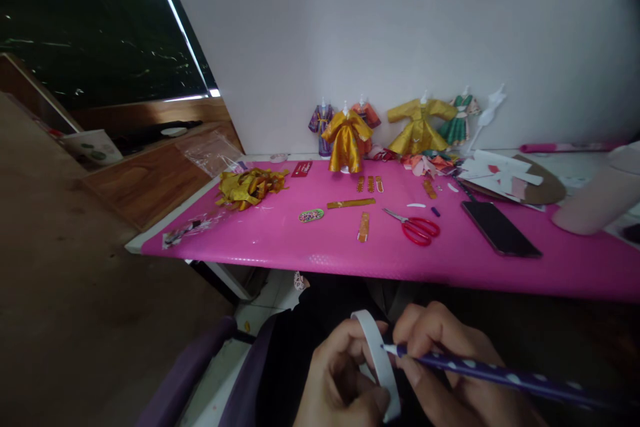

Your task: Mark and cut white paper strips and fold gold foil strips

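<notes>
While the left hand (pixel 333 377) pinches a curved white strip (pixel 377 360) below the tabletop (pixel 280 240) edge, the right hand (pixel 453 340) grips a purple pen (pixel 470 366), tip at the strip; clean contact calls for a braced curve and light, even pressure.

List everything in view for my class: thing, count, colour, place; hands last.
Table: 1, pink, centre
Wall: 1, pale, behind
Dressed doll forms: 5, gold, yellow, purple, orange, green, table back
Bare form: 1, white, beside them
Fabric heap: 1, gold, table left
Card: 1, red, beside heap
Oval item: 1, multicoloured, mid-table
Long strip: 1, gold, mid-table
Small pieces: several, gold, table
Scissors: 1, red-handled, mid-table
Phone: 1, black, beside scissors
Papers: several, white, behind phone
Bottle: 1, pale, far right
Chair: 1, purple, lower left
Band: 1, white, left hand
Pen: 1, purple, spotted, right hand
Hands: 2, bare, bottom centre
</notes>
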Available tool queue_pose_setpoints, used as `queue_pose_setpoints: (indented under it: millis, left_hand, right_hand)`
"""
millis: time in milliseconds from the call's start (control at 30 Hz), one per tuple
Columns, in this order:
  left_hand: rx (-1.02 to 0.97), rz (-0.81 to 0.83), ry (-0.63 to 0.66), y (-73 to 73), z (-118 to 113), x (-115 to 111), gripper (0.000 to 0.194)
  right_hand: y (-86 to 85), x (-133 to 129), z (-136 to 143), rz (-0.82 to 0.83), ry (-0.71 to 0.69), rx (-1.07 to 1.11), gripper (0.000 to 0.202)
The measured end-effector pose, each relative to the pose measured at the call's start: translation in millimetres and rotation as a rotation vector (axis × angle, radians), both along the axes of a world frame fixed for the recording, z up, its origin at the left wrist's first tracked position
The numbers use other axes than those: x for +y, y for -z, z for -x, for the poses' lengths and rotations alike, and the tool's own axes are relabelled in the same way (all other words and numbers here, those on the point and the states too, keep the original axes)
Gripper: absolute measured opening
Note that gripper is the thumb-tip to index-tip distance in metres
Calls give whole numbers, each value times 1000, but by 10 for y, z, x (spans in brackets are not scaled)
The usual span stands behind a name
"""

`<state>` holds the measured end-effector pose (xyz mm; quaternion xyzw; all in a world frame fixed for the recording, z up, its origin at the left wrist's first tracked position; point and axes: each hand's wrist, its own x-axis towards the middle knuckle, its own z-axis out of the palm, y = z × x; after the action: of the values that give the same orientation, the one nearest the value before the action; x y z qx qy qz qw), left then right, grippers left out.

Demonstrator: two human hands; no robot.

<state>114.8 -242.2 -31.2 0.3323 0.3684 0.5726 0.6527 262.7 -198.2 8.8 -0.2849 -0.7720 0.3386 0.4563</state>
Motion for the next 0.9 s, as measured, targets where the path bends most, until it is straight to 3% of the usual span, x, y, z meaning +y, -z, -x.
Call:
queue_pose_setpoints:
  millis: [900]
  left_hand:
    - [36,37,-16,-122,-24,29,49]
  right_hand:
    - [3,10,1,-17,15,19,17]
